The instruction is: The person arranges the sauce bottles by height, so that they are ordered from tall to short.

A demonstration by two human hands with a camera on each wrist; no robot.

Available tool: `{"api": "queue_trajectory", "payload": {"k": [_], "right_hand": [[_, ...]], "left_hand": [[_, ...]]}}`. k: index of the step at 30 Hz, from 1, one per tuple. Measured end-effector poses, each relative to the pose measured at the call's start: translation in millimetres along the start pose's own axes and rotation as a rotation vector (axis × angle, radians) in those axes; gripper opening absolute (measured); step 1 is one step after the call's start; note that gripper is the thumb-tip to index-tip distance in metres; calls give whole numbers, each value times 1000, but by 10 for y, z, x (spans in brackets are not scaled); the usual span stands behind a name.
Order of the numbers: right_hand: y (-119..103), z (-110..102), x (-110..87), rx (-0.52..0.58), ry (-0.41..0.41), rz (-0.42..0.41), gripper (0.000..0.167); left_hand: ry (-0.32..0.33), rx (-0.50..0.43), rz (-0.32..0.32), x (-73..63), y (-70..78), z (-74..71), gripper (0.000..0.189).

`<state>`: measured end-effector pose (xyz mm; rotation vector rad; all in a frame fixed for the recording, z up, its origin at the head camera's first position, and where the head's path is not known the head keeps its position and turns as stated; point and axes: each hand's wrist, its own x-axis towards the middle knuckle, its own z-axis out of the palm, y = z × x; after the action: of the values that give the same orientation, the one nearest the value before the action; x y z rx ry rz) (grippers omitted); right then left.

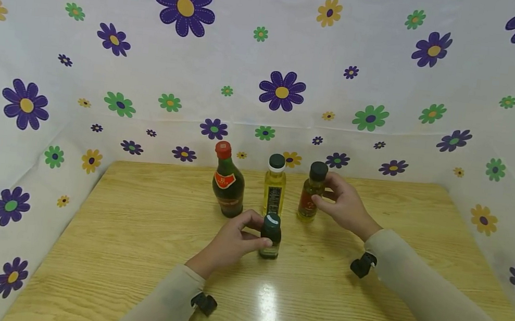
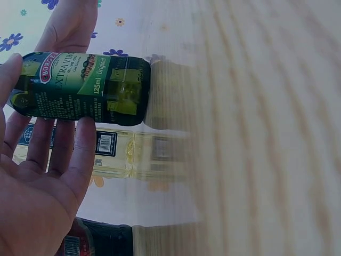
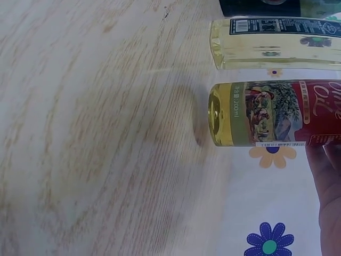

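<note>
Green bottle [image 1: 269, 246], small and dark with a green cap, stands upright on the tabletop [image 1: 137, 231], in the left hand's [image 1: 230, 239] grip, with the thumb on one side and fingers on the other. Its label shows "125ml" in the left wrist view. The right hand's [image 1: 347, 204] grip is closed around a red-labelled bottle [image 1: 306, 202] of yellow oil with a black cap; whether its base touches the wood I cannot tell. Between and behind the green bottle stands a clear bottle [image 1: 275, 183] of pale yellow oil, dark-capped with a white collar. Left of that is a taller dark bottle [image 1: 231, 197] with a red cap and a red neck label. Beige sleeves [image 1: 419, 282] cover both arms, each with a black device [image 1: 204, 304] at the cuff. Farther out hangs a white cloth [image 1: 231, 48] printed with purple, green and yellow flowers.
</note>
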<state>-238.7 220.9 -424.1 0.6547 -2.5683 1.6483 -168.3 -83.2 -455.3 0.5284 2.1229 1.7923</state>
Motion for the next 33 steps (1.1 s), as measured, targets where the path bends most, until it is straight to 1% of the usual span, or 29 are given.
{"api": "queue_trajectory", "payload": {"k": [12, 18, 25, 33], "right_hand": [[59, -19, -12, 11, -12, 10, 41], [84, -23, -13, 24, -6, 2, 41], [105, -12, -15, 41, -17, 13, 43], [127, -20, -33, 51, -6, 21, 43]], "left_hand": [[-8, -16, 23, 14, -28, 9, 33], [4, -4, 12, 13, -50, 1, 33], [17, 5, 0, 8, -86, -4, 33], [6, 9, 19, 13, -83, 2, 34]]}}
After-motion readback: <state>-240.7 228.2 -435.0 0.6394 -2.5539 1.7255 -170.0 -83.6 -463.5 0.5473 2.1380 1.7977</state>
